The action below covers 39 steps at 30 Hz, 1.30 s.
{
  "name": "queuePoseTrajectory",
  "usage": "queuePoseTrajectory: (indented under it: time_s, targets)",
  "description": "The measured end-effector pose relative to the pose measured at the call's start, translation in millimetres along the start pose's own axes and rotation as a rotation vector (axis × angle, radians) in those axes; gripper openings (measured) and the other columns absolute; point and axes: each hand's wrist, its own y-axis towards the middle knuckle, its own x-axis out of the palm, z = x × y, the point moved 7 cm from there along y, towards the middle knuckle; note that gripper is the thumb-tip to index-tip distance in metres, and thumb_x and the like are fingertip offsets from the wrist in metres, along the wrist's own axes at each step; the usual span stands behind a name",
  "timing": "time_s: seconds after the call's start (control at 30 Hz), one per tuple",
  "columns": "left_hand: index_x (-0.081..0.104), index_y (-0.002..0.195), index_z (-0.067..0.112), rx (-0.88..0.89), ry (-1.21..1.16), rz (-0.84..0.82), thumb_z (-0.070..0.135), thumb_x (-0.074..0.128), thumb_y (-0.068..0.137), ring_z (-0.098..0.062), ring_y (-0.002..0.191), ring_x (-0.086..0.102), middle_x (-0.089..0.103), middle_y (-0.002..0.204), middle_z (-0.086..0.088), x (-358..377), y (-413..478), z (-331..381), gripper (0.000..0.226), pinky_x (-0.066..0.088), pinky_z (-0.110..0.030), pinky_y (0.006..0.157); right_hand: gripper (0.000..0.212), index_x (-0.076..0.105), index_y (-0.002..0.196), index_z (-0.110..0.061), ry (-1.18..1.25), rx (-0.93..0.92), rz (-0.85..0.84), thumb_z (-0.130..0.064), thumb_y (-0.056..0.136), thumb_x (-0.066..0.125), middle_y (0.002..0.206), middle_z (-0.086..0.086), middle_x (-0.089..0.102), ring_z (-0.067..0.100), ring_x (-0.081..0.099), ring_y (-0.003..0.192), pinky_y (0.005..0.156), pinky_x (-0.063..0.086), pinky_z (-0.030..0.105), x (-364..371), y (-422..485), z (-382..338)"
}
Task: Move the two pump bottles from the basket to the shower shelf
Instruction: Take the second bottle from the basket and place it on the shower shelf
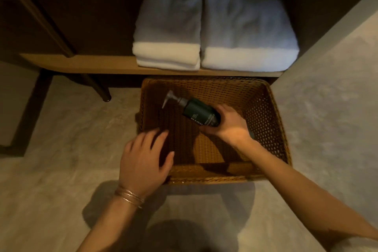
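A brown wicker basket (272,120) sits on the floor below a wooden shelf. Inside it, my right hand (227,124) is closed around the base of a dark green pump bottle (197,109). The bottle is tilted, with its grey pump head (170,98) pointing to the upper left. A small dark bit shows just behind my right wrist (252,134); I cannot tell what it is. My left hand (143,157) hovers with fingers spread over the basket's left rim, holding nothing. The shower shelf is not in view.
Two stacks of folded white towels (214,32) lie on the wooden shelf (81,64) right behind the basket. A dark furniture leg (102,92) stands at the left. A pale wall (337,88) rises at the right. Grey floor surrounds the basket.
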Motion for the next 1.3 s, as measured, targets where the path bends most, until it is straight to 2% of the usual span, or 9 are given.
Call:
queuePoseTrajectory:
  time_s: [0.2, 0.4, 0.5, 0.63, 0.73, 0.93, 1.1, 1.2, 1.3]
  targets:
    - [0.059, 0.122, 0.017, -0.001, -0.031, -0.057, 0.049, 0.037, 0.082, -0.029, 0.107, 0.059, 0.062, 0.119, -0.009, -170.4, -68.6, 45.8, 0.055, 0.047, -0.045, 0.085, 0.071, 0.049, 0.127, -0.029, 0.210, 0.028, -0.071, -0.058, 0.066, 0.071, 0.115, -0.006, 0.058, 0.013, 0.054, 0.105, 0.083, 0.049, 0.036, -134.5, -111.9, -102.8]
    - [0.056, 0.124, 0.020, 0.017, -0.035, -0.022, 0.056, 0.021, 0.092, -0.027, 0.108, 0.060, 0.063, 0.121, -0.006, -369.5, -154.4, 92.6, 0.059, 0.049, -0.047, 0.085, 0.055, 0.043, 0.111, -0.046, 0.490, 0.038, -0.206, -0.041, 0.068, 0.077, 0.104, -0.026, 0.052, -0.004, 0.053, 0.098, 0.073, 0.042, 0.007, -286.4, -193.6, -228.5]
    - [0.049, 0.121, 0.023, 0.017, 0.009, -0.018, 0.056, 0.013, 0.093, -0.026, 0.099, 0.064, 0.066, 0.114, -0.006, -451.8, -184.2, 107.1, 0.057, 0.053, -0.044, 0.078, 0.050, 0.039, 0.105, -0.049, 0.569, 0.019, -0.327, -0.038, 0.072, 0.074, 0.101, -0.025, 0.052, -0.004, 0.054, 0.096, 0.071, 0.041, 0.010, -345.5, -217.0, -292.1]
    - [0.054, 0.124, 0.021, -0.073, 0.036, 0.052, 0.051, 0.041, 0.081, -0.027, 0.100, 0.060, 0.062, 0.117, -0.008, -542.1, -221.6, 112.0, 0.053, 0.047, -0.040, 0.080, 0.050, 0.044, 0.109, -0.043, 0.620, -0.040, -0.467, -0.039, 0.070, 0.076, 0.108, -0.017, 0.056, 0.003, 0.057, 0.096, 0.080, 0.048, 0.022, -402.2, -245.6, -364.4]
    - [0.057, 0.124, 0.017, -0.161, 0.100, 0.152, 0.049, 0.045, 0.079, -0.028, 0.109, 0.055, 0.059, 0.121, -0.008, -591.0, -253.3, 120.5, 0.056, 0.040, -0.039, 0.089, 0.049, 0.044, 0.109, -0.040, 0.617, -0.154, -0.519, -0.036, 0.071, 0.075, 0.108, -0.014, 0.057, 0.007, 0.059, 0.097, 0.087, 0.051, 0.032, -438.5, -268.7, -411.8]
    - [0.053, 0.128, 0.018, -0.407, 0.185, 0.316, 0.049, 0.040, 0.085, -0.029, 0.117, 0.051, 0.057, 0.127, -0.008, -639.6, -340.8, 155.7, 0.055, 0.033, -0.039, 0.094, 0.049, 0.046, 0.116, -0.029, 0.618, -0.366, -0.664, -0.032, 0.074, 0.073, 0.105, -0.009, 0.059, 0.010, 0.061, 0.092, 0.076, 0.050, 0.026, -474.6, -324.3, -482.6]
    - [0.050, 0.131, 0.021, -0.678, 0.187, 0.288, 0.052, 0.032, 0.089, -0.028, 0.120, 0.049, 0.056, 0.129, -0.006, -625.1, -436.8, 171.0, 0.056, 0.030, -0.039, 0.095, 0.056, 0.048, 0.119, -0.024, 0.518, -0.606, -0.791, -0.032, 0.071, 0.075, 0.114, -0.004, 0.060, 0.013, 0.060, 0.101, 0.091, 0.049, 0.041, -456.6, -390.3, -532.1]
    - [0.051, 0.130, 0.021, -0.840, 0.168, 0.285, 0.052, 0.032, 0.089, -0.027, 0.120, 0.049, 0.056, 0.129, -0.006, -613.2, -505.3, 179.8, 0.055, 0.035, -0.040, 0.095, 0.067, 0.038, 0.132, -0.027, 0.467, -0.775, -0.862, -0.030, 0.075, 0.073, 0.125, -0.008, 0.054, 0.003, 0.056, 0.107, 0.090, 0.046, 0.023, -438.9, -443.3, -563.3]
    - [0.053, 0.128, 0.021, -0.996, 0.155, 0.303, 0.051, 0.034, 0.088, -0.027, 0.118, 0.050, 0.056, 0.128, -0.006, -606.0, -572.9, 188.4, 0.054, 0.035, -0.040, 0.094, 0.072, 0.034, 0.136, -0.033, 0.389, -0.930, -0.870, -0.032, 0.076, 0.073, 0.115, -0.025, 0.050, -0.014, 0.053, 0.096, 0.078, 0.040, 0.002, -418.0, -496.3, -591.6]
